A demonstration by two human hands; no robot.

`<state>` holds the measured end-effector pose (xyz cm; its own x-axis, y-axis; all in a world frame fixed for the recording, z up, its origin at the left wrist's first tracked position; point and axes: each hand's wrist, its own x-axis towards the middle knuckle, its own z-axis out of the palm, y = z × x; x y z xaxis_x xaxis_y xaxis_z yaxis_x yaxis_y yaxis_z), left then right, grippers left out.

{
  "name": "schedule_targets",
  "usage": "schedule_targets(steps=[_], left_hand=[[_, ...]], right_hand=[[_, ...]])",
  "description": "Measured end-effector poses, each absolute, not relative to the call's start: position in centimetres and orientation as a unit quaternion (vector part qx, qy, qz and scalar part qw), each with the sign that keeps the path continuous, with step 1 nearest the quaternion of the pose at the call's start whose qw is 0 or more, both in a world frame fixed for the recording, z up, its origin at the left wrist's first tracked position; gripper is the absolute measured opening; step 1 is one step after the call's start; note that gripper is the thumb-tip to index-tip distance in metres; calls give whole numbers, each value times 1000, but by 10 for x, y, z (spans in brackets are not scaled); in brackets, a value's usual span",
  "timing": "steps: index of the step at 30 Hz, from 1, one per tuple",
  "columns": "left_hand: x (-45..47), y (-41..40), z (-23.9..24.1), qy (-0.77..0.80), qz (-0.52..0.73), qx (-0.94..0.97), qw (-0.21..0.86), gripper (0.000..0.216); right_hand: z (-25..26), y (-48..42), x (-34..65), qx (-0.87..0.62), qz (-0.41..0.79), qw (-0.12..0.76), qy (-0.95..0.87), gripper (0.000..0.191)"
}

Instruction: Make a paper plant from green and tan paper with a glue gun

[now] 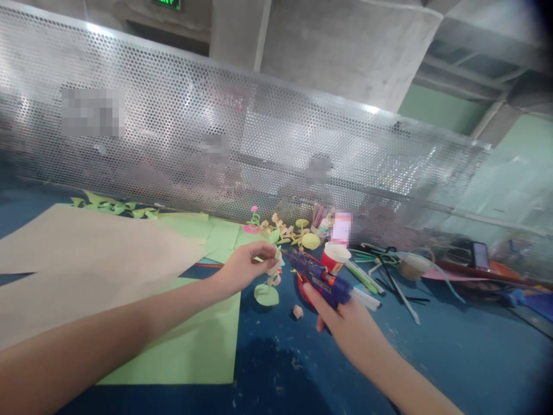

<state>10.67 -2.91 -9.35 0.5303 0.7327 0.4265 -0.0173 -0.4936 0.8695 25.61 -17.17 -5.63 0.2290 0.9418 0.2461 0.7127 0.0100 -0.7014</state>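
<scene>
My right hand (334,314) is wrapped round a dark blue hot glue gun (317,274), a pale glue stick poking from its back end. Its nozzle points left, close to the fingertips of my left hand (250,265). Those fingers are closed in a pinch on a small paper flower (277,262), pale and partly hidden by them. Below it are pinkish paper petals and a round light green paper piece (266,294); I cannot tell whether it touches the table. A small pink folded paper piece (298,312) lies between my hands.
Large beige sheets (108,248) and green paper (194,340) cover the left side. Behind my hands are a pink-and-green paper flower (254,219), yellow paper pieces, a red-and-white cup (334,257) and a phone (342,227). Pipe cleaners (401,294) lie right; a perforated metal screen (181,127) borders the back.
</scene>
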Motion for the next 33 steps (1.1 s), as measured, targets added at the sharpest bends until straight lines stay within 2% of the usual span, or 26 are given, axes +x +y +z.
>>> schedule_targets(steps=[33], left_hand=[[106, -31, -91, 241, 424, 741, 462, 23]], right_hand=[[-53, -172, 257, -679, 157, 376, -610, 31]])
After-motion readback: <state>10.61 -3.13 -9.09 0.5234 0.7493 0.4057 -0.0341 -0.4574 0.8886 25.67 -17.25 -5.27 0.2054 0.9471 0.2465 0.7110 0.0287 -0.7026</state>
